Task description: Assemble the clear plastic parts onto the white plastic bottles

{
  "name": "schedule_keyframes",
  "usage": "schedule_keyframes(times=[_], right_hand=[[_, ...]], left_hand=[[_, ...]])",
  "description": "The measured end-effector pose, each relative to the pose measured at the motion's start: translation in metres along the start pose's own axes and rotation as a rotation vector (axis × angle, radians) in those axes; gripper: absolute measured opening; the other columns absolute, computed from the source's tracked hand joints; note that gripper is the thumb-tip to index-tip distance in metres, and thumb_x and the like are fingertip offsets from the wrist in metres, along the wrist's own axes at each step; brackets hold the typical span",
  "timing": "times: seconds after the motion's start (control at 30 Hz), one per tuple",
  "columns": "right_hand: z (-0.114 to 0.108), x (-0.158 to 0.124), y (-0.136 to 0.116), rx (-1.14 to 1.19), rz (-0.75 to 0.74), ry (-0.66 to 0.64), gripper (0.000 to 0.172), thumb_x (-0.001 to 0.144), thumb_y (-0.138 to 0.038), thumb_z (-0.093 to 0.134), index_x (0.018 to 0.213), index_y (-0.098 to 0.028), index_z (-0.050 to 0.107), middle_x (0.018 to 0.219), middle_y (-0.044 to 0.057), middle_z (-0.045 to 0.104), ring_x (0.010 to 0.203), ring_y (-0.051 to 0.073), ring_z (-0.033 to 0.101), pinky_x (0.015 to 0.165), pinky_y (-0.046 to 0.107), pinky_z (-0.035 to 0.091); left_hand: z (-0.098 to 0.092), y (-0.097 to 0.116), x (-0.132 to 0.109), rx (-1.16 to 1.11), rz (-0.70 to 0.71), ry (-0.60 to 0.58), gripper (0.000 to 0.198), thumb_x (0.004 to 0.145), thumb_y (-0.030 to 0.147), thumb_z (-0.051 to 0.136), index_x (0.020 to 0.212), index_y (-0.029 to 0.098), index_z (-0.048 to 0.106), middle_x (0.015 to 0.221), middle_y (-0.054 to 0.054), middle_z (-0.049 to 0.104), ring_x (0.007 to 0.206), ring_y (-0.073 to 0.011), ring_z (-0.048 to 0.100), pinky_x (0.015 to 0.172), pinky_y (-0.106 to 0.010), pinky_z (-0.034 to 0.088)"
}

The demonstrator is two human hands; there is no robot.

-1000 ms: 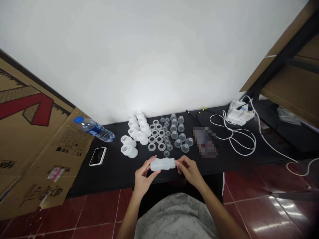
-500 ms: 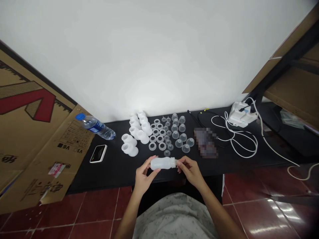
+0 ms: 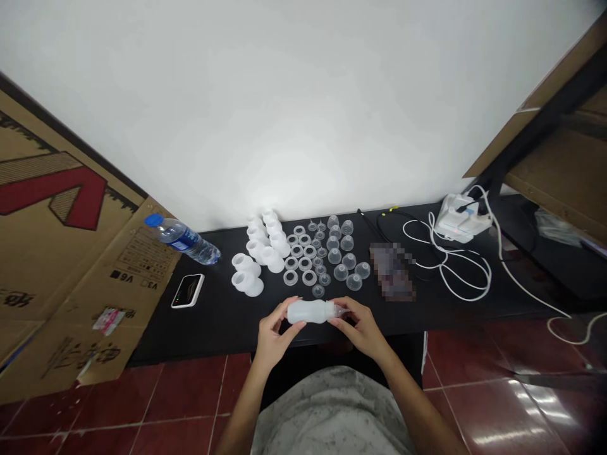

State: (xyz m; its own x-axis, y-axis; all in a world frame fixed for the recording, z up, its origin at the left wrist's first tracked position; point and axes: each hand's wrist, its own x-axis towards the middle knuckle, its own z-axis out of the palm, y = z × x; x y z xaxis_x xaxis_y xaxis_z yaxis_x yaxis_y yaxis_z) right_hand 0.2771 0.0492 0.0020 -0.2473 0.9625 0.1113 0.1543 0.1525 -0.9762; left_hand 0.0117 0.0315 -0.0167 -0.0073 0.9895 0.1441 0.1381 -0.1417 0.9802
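One clear teat is now showing: the right hand is pinching the bottle by its neck instead, the left hand still clasping its base. Above the table, its long axis is running crosswise, teat pointing right.

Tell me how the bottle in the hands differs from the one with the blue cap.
The held bottle is cloudy white with no label visible; the water bottle is clear with a blue label. The held bottle ends in a clear, pointed tip, the water bottle in a blue cap. The held bottle is between the left hand and right hand; the water bottle is untouched. Both narrow at the neck.
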Motion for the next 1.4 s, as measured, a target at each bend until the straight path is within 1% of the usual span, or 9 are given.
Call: schedule_keyframes(times=[0.2, 0.43, 0.57, 0.73, 0.83, 0.93, 1.03, 1.23, 1.4], right_hand=[[0.001, -0.002, 0.001, -0.081, -0.041, 0.014, 0.029, 0.103, -0.047, 0.073, 0.119, -0.023, 0.074, 0.106, 0.008, 0.080, 0.090, 0.024, 0.075, 0.082, 0.033, 0.060], [0.000, -0.001, 0.001, -0.059, -0.028, 0.007, 0.028, 0.103, -0.046, 0.074, 0.120, -0.023, 0.074, 0.105, 0.008, 0.080, 0.088, 0.023, 0.075, 0.081, 0.033, 0.059], [0.001, -0.001, 0.002, -0.024, -0.041, 0.023, 0.036, 0.101, -0.047, 0.076, 0.128, -0.025, 0.075, 0.114, 0.009, 0.079, 0.094, 0.024, 0.074, 0.085, 0.035, 0.059], [0.001, -0.002, 0.006, 0.129, 0.006, 0.062, 0.050, 0.094, -0.049, 0.084, 0.136, -0.026, 0.072, 0.107, 0.006, 0.075, 0.078, 0.018, 0.068, 0.074, 0.031, 0.059], [0.002, -0.002, 0.009, 0.239, 0.020, 0.122, 0.041, 0.096, -0.050, 0.081, 0.128, -0.025, 0.074, 0.100, 0.006, 0.073, 0.078, 0.018, 0.067, 0.070, 0.030, 0.058], [0.002, -0.001, 0.011, 0.314, 0.019, 0.200, 0.032, 0.095, -0.049, 0.082, 0.115, -0.024, 0.077, 0.094, 0.005, 0.072, 0.069, 0.016, 0.064, 0.061, 0.028, 0.056], [0.001, 0.000, 0.013, 0.328, 0.010, 0.268, 0.025, 0.096, -0.047, 0.081, 0.101, -0.023, 0.077, 0.082, 0.002, 0.071, 0.060, 0.014, 0.061, 0.057, 0.027, 0.053], [0.001, 0.002, 0.012, 0.336, 0.024, 0.308, 0.029, 0.096, -0.051, 0.080, 0.092, -0.022, 0.077, 0.075, 0.001, 0.071, 0.056, 0.015, 0.060, 0.053, 0.027, 0.050], [0.001, 0.003, 0.009, 0.365, 0.024, 0.331, 0.031, 0.095, -0.051, 0.081, 0.088, -0.022, 0.075, 0.077, 0.003, 0.074, 0.055, 0.015, 0.060, 0.053, 0.027, 0.050]], left_hand=[[-0.001, 0.001, 0.001, 0.007, -0.024, 0.014, 0.056, 0.084, 0.041, 0.093, 0.133, 0.019, 0.080, 0.132, -0.015, 0.080, 0.119, -0.0331, 0.078, 0.108, -0.042, 0.063], [0.000, -0.002, -0.002, 0.048, 0.031, 0.037, 0.052, 0.084, 0.038, 0.093, 0.132, 0.023, 0.080, 0.136, -0.014, 0.079, 0.124, -0.0335, 0.076, 0.110, -0.042, 0.062], [0.003, -0.001, -0.003, 0.011, 0.026, 0.022, 0.051, 0.087, 0.037, 0.090, 0.134, 0.022, 0.077, 0.141, -0.015, 0.076, 0.125, -0.0334, 0.077, 0.110, -0.044, 0.063], [0.007, 0.003, -0.002, -0.030, 0.004, 0.073, 0.053, 0.087, 0.042, 0.090, 0.132, 0.019, 0.076, 0.133, -0.016, 0.080, 0.123, -0.0343, 0.079, 0.108, -0.045, 0.065], [0.008, 0.004, -0.001, -0.039, 0.013, 0.085, 0.053, 0.088, 0.041, 0.090, 0.133, 0.018, 0.075, 0.132, -0.017, 0.081, 0.122, -0.0340, 0.079, 0.109, -0.045, 0.065], [0.008, 0.004, -0.001, -0.023, 0.021, 0.084, 0.052, 0.088, 0.040, 0.089, 0.134, 0.019, 0.075, 0.134, -0.017, 0.080, 0.124, -0.0341, 0.078, 0.109, -0.045, 0.064], [0.008, 0.003, -0.002, -0.005, 0.025, 0.080, 0.052, 0.089, 0.039, 0.088, 0.135, 0.019, 0.074, 0.136, -0.017, 0.079, 0.127, -0.0347, 0.077, 0.110, -0.046, 0.064], [0.008, 0.000, -0.002, -0.002, 0.022, 0.084, 0.052, 0.090, 0.037, 0.087, 0.136, 0.018, 0.073, 0.138, -0.018, 0.078, 0.127, -0.0347, 0.076, 0.111, -0.048, 0.063], [0.008, 0.000, -0.002, -0.019, 0.017, 0.089, 0.051, 0.091, 0.035, 0.087, 0.137, 0.018, 0.073, 0.138, -0.018, 0.077, 0.127, -0.0333, 0.076, 0.112, -0.047, 0.063]])
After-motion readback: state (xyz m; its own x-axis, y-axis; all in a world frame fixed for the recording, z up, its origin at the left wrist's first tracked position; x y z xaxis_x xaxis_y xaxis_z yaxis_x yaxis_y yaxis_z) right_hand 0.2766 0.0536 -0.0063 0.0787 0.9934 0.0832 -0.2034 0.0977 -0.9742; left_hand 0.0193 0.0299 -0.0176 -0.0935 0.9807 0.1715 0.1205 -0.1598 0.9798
